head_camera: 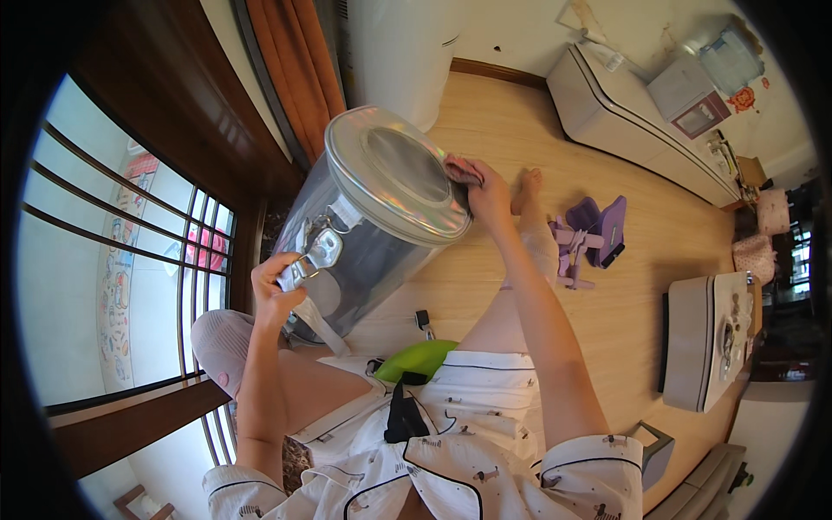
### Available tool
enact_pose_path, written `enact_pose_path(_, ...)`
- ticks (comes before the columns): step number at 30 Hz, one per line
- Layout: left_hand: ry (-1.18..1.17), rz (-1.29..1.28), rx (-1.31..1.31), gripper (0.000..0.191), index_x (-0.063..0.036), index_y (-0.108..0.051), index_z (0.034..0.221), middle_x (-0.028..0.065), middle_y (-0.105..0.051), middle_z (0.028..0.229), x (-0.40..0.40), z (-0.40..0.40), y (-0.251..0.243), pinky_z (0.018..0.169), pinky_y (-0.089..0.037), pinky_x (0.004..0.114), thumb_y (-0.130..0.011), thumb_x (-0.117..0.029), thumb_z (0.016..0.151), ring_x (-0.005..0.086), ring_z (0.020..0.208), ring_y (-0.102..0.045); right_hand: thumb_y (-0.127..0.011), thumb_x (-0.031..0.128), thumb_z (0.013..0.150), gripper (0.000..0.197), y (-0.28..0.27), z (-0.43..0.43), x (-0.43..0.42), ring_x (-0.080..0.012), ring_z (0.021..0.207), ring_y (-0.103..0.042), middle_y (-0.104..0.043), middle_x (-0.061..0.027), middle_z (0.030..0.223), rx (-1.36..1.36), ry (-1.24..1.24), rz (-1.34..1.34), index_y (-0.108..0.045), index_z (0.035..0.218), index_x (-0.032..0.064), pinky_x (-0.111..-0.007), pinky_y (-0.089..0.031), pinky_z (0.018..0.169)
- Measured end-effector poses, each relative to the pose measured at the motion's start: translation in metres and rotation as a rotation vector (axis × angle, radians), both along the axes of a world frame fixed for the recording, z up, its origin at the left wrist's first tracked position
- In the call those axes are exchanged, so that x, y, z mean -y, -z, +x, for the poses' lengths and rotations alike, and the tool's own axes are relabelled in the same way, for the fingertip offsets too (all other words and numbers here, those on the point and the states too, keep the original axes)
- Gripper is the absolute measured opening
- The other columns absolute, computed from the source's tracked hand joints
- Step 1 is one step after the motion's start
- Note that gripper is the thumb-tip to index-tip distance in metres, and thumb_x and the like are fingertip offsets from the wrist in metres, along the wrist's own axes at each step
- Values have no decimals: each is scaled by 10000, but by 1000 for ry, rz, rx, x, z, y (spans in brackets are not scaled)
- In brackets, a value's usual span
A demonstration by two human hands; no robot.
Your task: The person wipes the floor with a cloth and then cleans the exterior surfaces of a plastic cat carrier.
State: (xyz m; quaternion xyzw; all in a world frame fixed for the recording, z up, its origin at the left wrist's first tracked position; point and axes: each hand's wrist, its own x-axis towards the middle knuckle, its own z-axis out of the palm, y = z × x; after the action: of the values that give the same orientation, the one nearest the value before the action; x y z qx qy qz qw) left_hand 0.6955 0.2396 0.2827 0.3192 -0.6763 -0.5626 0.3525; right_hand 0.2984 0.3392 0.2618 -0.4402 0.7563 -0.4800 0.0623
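A clear plastic cylindrical bag (383, 273) with a zipped iridescent rim is tilted in front of me, its round end with a mesh-like grey panel (409, 162) facing up. My left hand (276, 286) is closed on its silvery strap near a metal clasp. In my right hand (487, 195) is a crumpled pinkish cloth (463, 170), which touches the right edge of the round end. The lower end of the bag is close to my bent left leg. Between my thighs lies a green object (416, 361), partly covered by clothing.
A purple folding device (595, 231) stands on the wooden floor right of my outstretched leg. A barred glass door (149, 260) is at left, beside an orange curtain (292, 65). A low white cabinet (643, 123) and a white-topped table (708, 338) stand at right.
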Motion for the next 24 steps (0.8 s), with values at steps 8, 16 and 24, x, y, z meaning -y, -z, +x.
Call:
enact_pose_path(8, 120, -41, 33, 373, 37, -681, 926, 14, -622, 843, -4, -6, 5, 687, -397, 212, -613, 74, 562, 74, 771, -543, -537, 66, 956, 323, -77, 19, 102, -109, 774, -614, -701, -32, 1012, 665, -195, 330, -668, 1247, 116, -256, -486, 628)
enact_pose_path(16, -66, 46, -30, 398, 22, -679, 954, -28, -602, 859, 5, -21, 9, 681, -385, 213, -600, 71, 567, 70, 770, -526, -540, -21, 950, 327, -117, 65, 64, -114, 961, -631, -688, -22, 1084, 481, -788, 5, -664, 1222, 112, -248, -502, 858)
enact_pose_path(24, -150, 202, -156, 496, 25, -701, 996, 17, -641, 858, 23, -5, 19, 654, -425, 233, -580, 61, 516, 101, 730, -567, -578, -113, 801, 332, -113, 1, -29, -211, 1157, -598, -665, -131, 1214, 402, -1029, 165, -678, 1094, 5, -309, -468, 993)
